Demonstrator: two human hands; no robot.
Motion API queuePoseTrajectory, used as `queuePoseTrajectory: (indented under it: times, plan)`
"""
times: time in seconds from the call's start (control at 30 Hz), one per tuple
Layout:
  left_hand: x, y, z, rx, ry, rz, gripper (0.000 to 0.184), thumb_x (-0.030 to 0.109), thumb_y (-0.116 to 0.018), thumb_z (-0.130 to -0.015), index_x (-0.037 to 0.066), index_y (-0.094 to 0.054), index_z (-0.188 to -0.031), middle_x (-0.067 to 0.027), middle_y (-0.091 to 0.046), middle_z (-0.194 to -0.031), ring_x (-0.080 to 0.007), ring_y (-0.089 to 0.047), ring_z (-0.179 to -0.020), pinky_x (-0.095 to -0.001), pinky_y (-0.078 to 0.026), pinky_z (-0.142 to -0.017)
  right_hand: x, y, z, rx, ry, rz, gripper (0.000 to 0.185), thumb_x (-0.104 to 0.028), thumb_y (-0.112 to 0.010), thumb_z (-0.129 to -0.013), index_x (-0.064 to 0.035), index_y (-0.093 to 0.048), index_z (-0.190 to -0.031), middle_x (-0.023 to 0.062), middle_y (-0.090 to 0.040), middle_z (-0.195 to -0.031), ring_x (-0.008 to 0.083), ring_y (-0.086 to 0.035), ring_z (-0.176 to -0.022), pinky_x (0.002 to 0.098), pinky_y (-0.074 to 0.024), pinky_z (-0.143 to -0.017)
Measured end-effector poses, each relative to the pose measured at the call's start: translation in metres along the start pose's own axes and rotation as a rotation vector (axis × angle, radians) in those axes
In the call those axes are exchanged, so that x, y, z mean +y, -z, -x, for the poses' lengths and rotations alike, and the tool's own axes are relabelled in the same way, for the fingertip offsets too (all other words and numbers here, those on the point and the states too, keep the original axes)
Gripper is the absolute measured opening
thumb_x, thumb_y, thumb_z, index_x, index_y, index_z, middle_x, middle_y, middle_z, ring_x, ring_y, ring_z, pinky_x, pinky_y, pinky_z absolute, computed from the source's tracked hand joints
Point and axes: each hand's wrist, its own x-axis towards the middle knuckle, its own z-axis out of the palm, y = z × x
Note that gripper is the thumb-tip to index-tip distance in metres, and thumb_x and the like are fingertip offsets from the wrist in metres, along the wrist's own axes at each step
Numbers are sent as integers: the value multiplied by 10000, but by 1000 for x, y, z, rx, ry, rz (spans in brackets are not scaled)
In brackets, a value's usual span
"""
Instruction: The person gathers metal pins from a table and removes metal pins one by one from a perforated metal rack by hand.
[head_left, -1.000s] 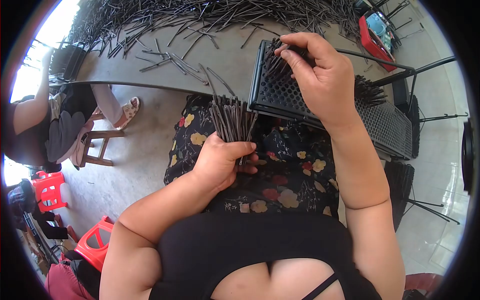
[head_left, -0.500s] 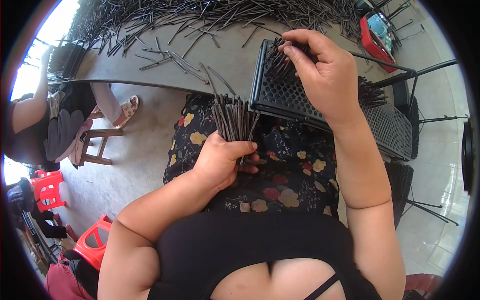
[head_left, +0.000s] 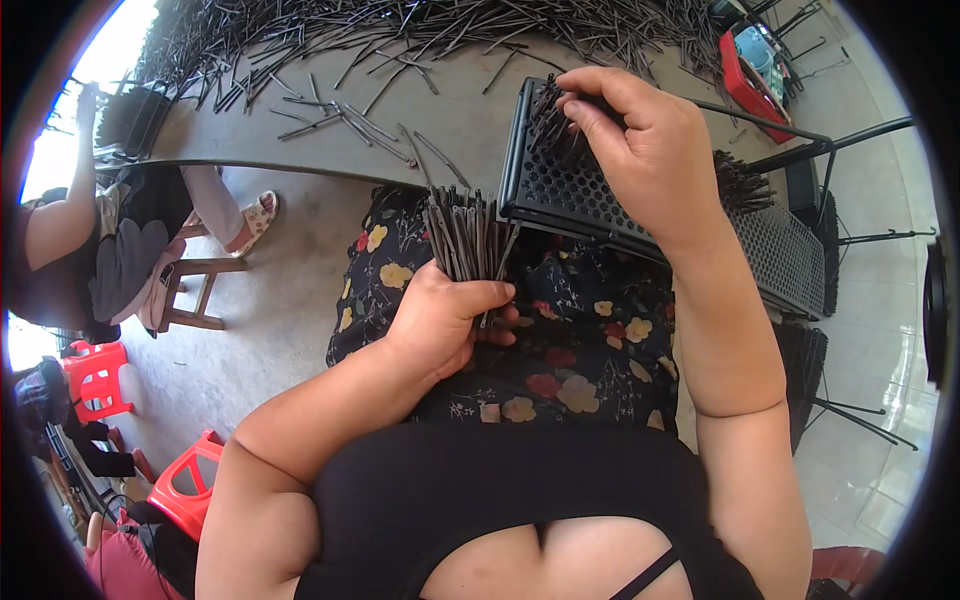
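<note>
My left hand (head_left: 440,315) is wrapped round a bundle of thin dark sticks (head_left: 465,235), held roughly upright above my lap. My right hand (head_left: 655,150) is over a black rack (head_left: 605,208) whose top is full of round holes. Thumb and forefinger are pinched at the rack's far left corner, where a cluster of dark sticks (head_left: 550,125) stands in the holes. The pinch appears to be on one of these sticks, though its lower part is lost among the others. My palm and forearm hide part of the rack.
A large heap of dark sticks (head_left: 430,30) lies across the grey table (head_left: 250,130), with loose ones nearer me. More perforated racks (head_left: 775,250) stand at right. A red tray (head_left: 750,95) is at far right. Another person (head_left: 135,250) sits at left by a wooden stool (head_left: 205,290) and red stools (head_left: 190,480).
My right hand has shifted slightly left at the rack's far corner, its fingertips still pinched. My left hand and its bundle have hardly moved.
</note>
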Motion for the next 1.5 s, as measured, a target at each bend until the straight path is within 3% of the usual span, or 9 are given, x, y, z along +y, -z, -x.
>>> queuePoseTrajectory:
  times: [0.33,1.5]
  plan:
    - [0,2,0,-17,16,-10,163,-4,-666,-857,28,-617,-1009,-60,-642,-874,-179,-645,-722,-346,-565,-577,3,1,6,108,-7,-35,123,-64,-697,-872,-27,-700,-989,135,-716,-858,270,-700,-721,314,-541,-646]
    - [0,-1,2,3,20,-15,183,0,-678,-852,22,-627,-1026,-52,-646,-861,-171,-647,-713,-340,-562,-564,5,-1,11,104,-93,-123,154,-77,-707,-883,-19,-715,-1025,130,-743,-901,228,-731,-767,282,-557,-680]
